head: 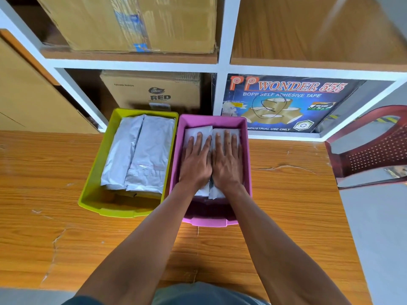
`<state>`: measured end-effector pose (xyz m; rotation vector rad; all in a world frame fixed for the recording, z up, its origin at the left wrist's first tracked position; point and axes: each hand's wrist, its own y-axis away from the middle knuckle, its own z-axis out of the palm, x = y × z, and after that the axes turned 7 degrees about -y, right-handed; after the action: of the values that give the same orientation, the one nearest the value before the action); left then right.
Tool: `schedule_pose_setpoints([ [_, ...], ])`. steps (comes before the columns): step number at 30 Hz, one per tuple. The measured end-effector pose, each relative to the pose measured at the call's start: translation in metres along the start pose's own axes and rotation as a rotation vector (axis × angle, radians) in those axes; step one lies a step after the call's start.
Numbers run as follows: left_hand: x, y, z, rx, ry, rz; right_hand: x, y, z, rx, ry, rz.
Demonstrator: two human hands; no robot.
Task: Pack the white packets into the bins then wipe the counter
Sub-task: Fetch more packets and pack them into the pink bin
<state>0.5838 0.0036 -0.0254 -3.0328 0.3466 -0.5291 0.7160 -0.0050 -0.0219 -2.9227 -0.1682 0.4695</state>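
Observation:
Two bins stand side by side on the wooden counter (66, 227). The yellow-green bin (92, 190) on the left holds a stack of white packets (141, 155). The pink bin (246, 155) on the right holds more white packets (191, 132). My left hand (195, 160) and my right hand (228, 160) lie flat side by side inside the pink bin, fingers straight, pressing down on its packets. Most of those packets are hidden under my hands.
A white shelf unit (222, 62) rises behind the bins, with cardboard boxes (136, 23) and a blue tape carton (284, 102) in its compartments. A maroon plastic chair (370, 148) stands off the counter's right edge. Bare counter lies to the left and in front.

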Motion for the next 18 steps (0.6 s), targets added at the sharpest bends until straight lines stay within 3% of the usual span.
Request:
schedule_pose_setpoints([
  [10,0.004,0.000,0.005,0.079,0.029,-0.010,0.006,-0.003,0.013,0.005,0.095,0.010],
  [18,0.008,-0.002,0.004,0.082,-0.028,-0.023,0.010,-0.006,0.025,-0.014,-0.012,0.028],
])
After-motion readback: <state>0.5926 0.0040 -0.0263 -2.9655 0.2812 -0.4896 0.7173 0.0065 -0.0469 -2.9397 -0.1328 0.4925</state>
